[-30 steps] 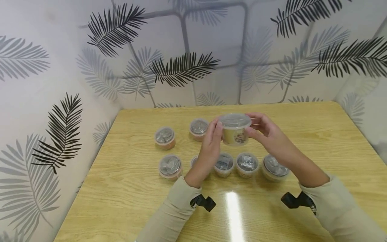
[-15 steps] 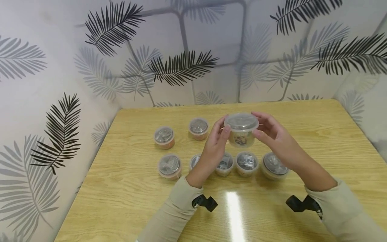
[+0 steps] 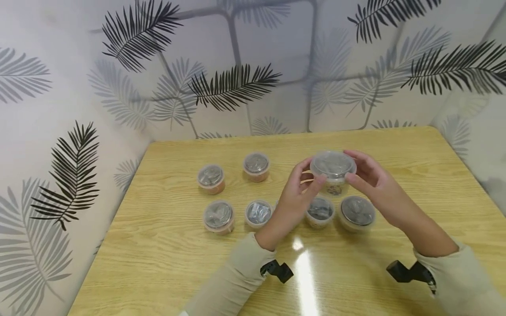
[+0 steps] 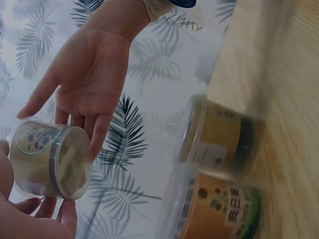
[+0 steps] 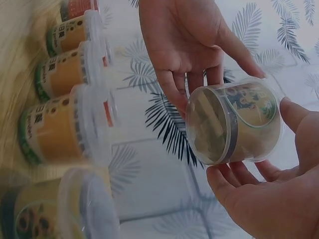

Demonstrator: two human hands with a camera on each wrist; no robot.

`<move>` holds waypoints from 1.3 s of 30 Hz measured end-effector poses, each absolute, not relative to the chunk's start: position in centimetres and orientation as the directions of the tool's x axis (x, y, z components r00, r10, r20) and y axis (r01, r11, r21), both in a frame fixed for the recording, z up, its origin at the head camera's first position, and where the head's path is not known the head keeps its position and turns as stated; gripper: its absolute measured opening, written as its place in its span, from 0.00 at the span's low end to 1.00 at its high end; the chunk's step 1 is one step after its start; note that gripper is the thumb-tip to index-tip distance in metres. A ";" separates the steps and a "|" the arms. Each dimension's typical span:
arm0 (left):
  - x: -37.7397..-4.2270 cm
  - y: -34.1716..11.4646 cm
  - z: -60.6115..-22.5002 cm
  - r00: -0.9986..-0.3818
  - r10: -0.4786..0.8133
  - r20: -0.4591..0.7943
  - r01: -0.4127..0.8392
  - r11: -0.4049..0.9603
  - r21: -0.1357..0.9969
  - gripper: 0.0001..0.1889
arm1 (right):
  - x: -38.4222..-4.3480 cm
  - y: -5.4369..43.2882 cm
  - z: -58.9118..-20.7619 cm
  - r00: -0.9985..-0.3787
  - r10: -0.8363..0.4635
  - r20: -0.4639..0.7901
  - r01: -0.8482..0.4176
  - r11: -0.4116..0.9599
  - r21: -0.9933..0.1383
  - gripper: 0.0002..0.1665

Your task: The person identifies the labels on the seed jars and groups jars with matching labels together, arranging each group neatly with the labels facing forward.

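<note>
Plastic tub (image 3: 333, 166), held above the desk (image 3: 166, 259): left hand (image 3: 298, 189) and right hand (image 3: 378, 188) grip its opposite sides, presumably to keep it level. Other tubs (image 3: 218, 215) stand upright on their bases, probably for stability.

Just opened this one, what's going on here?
A person holds a lidded tub between their left hand and right hand, raised above a wooden table. Two other tubs stand toward the back, and a nearer row of tubs is partly hidden behind the left hand.
</note>
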State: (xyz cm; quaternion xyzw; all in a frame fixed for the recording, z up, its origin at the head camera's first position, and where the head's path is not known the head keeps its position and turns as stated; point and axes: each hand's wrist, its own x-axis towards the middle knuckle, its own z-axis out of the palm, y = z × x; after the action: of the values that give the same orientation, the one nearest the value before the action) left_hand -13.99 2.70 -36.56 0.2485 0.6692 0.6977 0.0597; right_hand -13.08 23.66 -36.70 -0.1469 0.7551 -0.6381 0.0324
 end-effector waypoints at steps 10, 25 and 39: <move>-14.6 6.7 -39.6 -0.845 0.490 0.214 0.233 -0.023 0.972 0.29 | -10.9 27.6 -38.0 -0.963 -0.239 0.123 -0.175 0.210 -0.962 0.30; -14.3 12.0 -40.8 -0.768 0.619 0.162 0.322 0.156 0.934 0.36 | -8.3 33.2 -40.5 -0.952 -0.268 0.148 -0.154 0.000 -0.988 0.30; -13.8 15.3 -41.6 -0.720 0.688 0.087 0.532 0.466 0.707 0.41 | -7.4 35.6 -43.3 -0.968 -0.212 0.136 -0.116 -0.105 -0.988 0.27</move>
State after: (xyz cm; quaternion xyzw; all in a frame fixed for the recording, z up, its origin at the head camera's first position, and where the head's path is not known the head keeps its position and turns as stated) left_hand -13.80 15.27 -41.57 0.3590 0.8498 0.3714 0.1055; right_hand -7.41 35.57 -43.30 -0.1229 0.6682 -0.7331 0.0327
